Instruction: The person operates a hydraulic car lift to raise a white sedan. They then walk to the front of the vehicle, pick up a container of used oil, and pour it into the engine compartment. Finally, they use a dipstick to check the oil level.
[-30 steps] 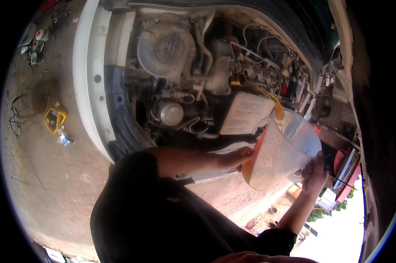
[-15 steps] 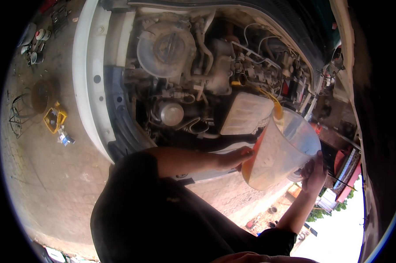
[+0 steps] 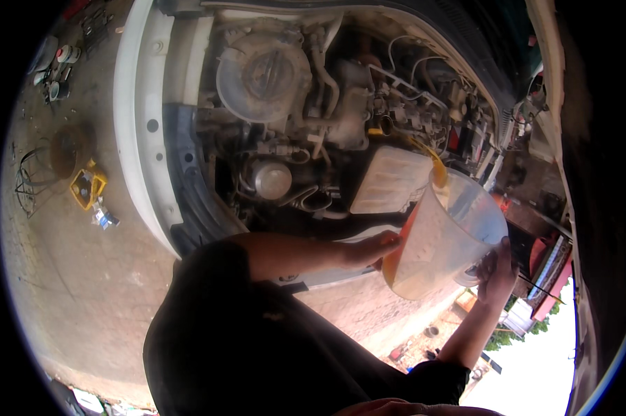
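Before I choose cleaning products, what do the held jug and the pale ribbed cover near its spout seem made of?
Jug: probably plastic, smooth and translucent; amber liquid shows through its wall. Ribbed cover: perhaps moulded plastic, matte and grimy, judging by its dull, soft-edged ridges; painted metal is possible.

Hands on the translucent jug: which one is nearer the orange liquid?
The left hand, touching the translucent jug on the side where the orange liquid shows; the right hand is on the opposite side.
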A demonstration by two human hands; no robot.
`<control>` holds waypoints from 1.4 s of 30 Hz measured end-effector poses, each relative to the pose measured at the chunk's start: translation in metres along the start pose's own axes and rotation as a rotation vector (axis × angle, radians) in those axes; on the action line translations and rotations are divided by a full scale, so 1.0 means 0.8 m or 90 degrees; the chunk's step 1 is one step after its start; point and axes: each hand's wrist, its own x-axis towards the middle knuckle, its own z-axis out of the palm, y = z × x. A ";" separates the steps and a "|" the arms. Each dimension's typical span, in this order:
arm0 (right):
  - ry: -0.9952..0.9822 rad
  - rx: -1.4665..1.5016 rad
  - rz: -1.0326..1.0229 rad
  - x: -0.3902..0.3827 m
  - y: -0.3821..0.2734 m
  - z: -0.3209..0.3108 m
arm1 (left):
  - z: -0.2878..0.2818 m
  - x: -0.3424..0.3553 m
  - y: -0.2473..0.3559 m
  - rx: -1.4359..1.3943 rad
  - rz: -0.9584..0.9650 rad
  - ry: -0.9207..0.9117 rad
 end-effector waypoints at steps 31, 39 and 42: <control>0.028 -0.009 0.011 0.014 0.006 0.029 | -0.017 0.014 -0.024 -0.027 0.041 0.051; 0.034 -0.014 0.017 0.018 0.007 0.036 | -0.023 0.013 -0.021 -0.012 0.020 0.046; 0.037 -0.014 0.016 0.018 0.006 0.037 | -0.019 0.008 -0.015 -0.024 0.026 0.058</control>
